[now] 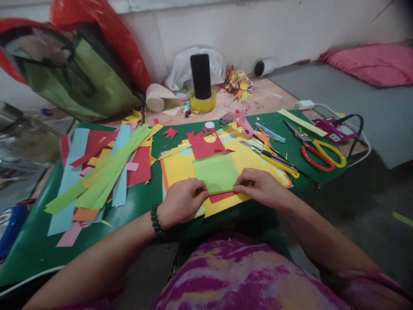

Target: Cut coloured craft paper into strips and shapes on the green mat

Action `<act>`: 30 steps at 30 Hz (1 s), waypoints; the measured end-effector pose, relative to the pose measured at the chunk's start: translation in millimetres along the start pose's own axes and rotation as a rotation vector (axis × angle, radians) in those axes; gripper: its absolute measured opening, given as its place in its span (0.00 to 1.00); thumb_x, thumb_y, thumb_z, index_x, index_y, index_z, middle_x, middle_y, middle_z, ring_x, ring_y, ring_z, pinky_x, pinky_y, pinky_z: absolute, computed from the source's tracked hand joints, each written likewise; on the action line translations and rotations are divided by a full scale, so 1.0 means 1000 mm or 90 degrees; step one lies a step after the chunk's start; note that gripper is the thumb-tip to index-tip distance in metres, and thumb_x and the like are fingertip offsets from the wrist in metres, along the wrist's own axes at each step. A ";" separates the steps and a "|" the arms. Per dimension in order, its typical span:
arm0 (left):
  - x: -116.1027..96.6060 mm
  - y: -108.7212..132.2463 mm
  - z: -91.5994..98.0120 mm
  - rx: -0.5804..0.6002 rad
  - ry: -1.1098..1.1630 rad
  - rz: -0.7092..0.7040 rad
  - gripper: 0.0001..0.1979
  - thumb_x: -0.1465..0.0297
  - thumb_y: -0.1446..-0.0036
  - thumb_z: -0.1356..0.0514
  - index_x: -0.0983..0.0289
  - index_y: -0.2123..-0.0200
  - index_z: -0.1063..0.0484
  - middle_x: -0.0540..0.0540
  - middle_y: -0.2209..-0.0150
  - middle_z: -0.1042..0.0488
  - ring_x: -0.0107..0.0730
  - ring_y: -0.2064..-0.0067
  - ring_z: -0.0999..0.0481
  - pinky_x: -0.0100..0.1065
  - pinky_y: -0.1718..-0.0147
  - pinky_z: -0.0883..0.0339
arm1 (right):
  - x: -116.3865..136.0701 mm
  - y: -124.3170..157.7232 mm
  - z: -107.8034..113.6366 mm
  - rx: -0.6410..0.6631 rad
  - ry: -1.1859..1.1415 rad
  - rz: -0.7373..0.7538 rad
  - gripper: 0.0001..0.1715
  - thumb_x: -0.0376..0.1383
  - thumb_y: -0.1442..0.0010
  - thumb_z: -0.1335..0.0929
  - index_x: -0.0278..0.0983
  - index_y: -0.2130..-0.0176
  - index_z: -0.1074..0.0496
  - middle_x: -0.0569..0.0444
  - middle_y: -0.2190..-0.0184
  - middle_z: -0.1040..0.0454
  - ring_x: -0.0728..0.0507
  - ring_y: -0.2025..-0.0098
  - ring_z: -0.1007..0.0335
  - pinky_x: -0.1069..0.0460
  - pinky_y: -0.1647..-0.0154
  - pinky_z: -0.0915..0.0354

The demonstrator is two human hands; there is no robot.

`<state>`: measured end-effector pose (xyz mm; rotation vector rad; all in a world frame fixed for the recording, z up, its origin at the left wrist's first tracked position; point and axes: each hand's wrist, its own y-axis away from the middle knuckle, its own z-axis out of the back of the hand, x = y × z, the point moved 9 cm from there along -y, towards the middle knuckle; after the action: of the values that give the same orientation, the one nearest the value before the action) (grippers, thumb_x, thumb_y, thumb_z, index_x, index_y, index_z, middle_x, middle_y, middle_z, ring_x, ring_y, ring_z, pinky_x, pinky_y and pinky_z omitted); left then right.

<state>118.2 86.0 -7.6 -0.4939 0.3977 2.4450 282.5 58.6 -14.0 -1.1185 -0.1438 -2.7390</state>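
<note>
A light green paper square (215,172) lies on yellow and red sheets (180,165) on a green cutting mat (142,202). My left hand (181,201), with a dark bead bracelet at the wrist, pinches the green paper's near left edge. My right hand (262,186) pinches its near right edge. Both hands have their fingers closed on the paper, which looks folded along that near edge.
Strips of coloured paper (97,172) are piled at left. A yellow utility knife (274,158), red-and-yellow scissors (318,151) and a pink glue gun (240,119) lie right of centre. A phone (200,75) stands in a tape roll. A green bag (77,73) sits at the back left.
</note>
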 end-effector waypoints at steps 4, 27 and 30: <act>0.002 0.000 0.000 0.005 0.021 0.014 0.05 0.69 0.42 0.41 0.60 0.69 0.25 0.50 0.69 0.21 0.32 0.67 0.25 0.30 0.70 0.38 | 0.001 -0.001 -0.001 0.002 0.023 0.004 0.10 0.38 0.41 0.33 0.38 0.71 0.25 0.55 0.74 0.27 0.48 0.72 0.31 0.53 0.71 0.39; -0.010 0.002 -0.006 0.011 -0.107 -0.034 0.09 0.71 0.41 0.47 0.62 0.74 0.32 0.52 0.73 0.30 0.33 0.69 0.30 0.32 0.71 0.41 | -0.001 -0.003 -0.001 -0.020 0.073 -0.040 0.06 0.37 0.45 0.31 0.39 0.73 0.26 0.56 0.74 0.26 0.48 0.73 0.31 0.53 0.73 0.38; -0.011 0.002 -0.008 0.013 -0.123 -0.039 0.09 0.71 0.40 0.47 0.62 0.73 0.32 0.52 0.73 0.30 0.33 0.69 0.30 0.33 0.70 0.40 | 0.001 -0.003 -0.002 -0.016 0.078 -0.030 0.05 0.36 0.45 0.31 0.38 0.72 0.27 0.56 0.74 0.27 0.48 0.72 0.31 0.53 0.72 0.38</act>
<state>126.9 75.5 -9.3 -0.2541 0.3213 2.3997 280.5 61.1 -14.7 -0.9624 -0.1206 -2.8482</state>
